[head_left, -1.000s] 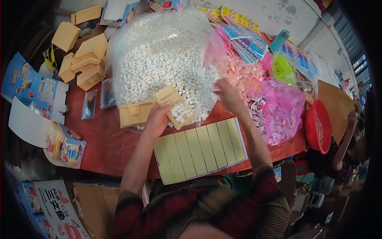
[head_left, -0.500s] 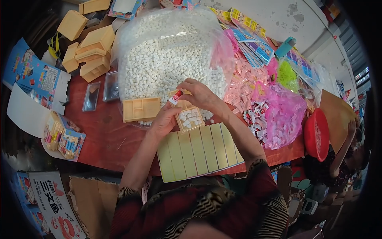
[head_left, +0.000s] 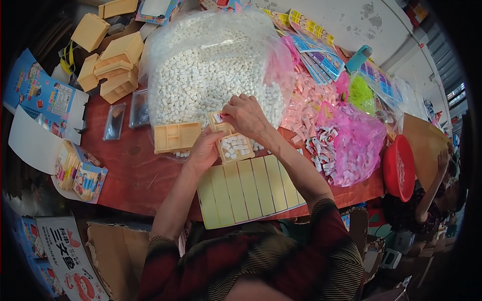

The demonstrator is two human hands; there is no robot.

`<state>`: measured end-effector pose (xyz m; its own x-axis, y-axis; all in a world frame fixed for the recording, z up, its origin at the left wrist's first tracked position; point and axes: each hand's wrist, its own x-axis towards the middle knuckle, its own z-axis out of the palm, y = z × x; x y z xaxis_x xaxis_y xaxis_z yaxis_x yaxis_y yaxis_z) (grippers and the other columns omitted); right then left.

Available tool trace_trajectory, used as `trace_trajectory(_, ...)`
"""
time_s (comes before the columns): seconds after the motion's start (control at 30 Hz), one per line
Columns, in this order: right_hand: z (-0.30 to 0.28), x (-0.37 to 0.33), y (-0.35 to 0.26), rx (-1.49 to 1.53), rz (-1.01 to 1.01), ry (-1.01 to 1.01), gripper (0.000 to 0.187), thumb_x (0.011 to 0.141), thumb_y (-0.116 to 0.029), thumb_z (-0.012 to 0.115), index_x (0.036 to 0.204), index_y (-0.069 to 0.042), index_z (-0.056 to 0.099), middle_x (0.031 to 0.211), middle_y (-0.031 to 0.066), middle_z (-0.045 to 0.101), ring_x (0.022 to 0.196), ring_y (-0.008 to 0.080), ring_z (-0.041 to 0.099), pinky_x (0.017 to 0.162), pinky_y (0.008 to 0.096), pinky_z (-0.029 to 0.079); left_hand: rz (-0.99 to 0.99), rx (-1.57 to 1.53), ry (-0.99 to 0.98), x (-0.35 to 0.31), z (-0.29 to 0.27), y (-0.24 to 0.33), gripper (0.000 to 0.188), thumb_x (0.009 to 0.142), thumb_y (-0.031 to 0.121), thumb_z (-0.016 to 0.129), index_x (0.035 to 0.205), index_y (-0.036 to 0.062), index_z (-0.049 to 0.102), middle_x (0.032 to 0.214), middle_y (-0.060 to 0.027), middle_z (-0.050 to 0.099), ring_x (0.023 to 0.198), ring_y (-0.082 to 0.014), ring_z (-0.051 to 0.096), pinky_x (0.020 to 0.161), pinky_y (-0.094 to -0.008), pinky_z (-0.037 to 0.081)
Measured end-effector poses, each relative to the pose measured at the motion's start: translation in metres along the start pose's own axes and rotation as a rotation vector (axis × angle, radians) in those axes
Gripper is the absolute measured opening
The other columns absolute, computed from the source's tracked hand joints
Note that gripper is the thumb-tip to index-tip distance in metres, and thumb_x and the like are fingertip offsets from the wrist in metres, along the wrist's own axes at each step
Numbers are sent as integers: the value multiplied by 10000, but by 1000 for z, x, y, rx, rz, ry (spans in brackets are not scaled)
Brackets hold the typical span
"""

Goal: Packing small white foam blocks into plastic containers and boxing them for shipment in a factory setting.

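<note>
My left hand is closed on the left side of a cream compartment tray, held over the near edge of the white pile. Small white cubes fill the tray's near compartment. Curled over its far end, my right hand pinches a small red-and-white packet in a far compartment; the fingers partly hide it. A second cream tray, its compartments bare, lies just left. Beyond my hands spreads a big clear plastic bag with a heap of white cubes.
A yellow striped card lies in front of me on the red table. Pink packets, red-and-white packets and a red bowl stand right. More cream trays are stacked far left. Another person's arm shows at right.
My right hand has turned and lowered the packet into the tray's far compartment. The tray has shifted slightly left and away, my left hand still holding it.
</note>
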<state>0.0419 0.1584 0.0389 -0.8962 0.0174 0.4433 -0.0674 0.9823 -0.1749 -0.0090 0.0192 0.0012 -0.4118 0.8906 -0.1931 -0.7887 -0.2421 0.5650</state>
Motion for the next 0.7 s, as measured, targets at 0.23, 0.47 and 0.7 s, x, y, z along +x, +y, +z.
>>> trace_trajectory(0.23, -8, -14, 20, 390, 112, 194, 121, 695, -72, 575, 803, -20, 563, 708, 94, 524, 668, 243, 516, 588, 316, 407, -1, -70, -24, 1, -1, -1, 300, 780, 29, 429, 1079, 36, 422, 1011, -82, 525, 921, -181, 525, 821, -316, 419)
trace_trajectory(0.47, -17, -42, 14, 511, 443, 70, 119, 724, -53, 563, 828, 3, 552, 719, 81, 541, 622, 155, 514, 571, 253, 412, -7, -94, -13, 0, 0, 3, 300, 782, 32, 424, 1082, 26, 429, 1025, -95, 525, 929, -189, 524, 827, -320, 417)
trace_trajectory(0.7, 0, -30, 18, 630, 454, 19, 145, 721, -53, 563, 849, 11, 541, 679, 51, 546, 602, 96, 489, 549, 223, 402, -40, -63, -16, -3, 3, 3, 305, 789, 49, 414, 1093, 28, 421, 1025, -92, 524, 929, -189, 523, 825, -321, 418)
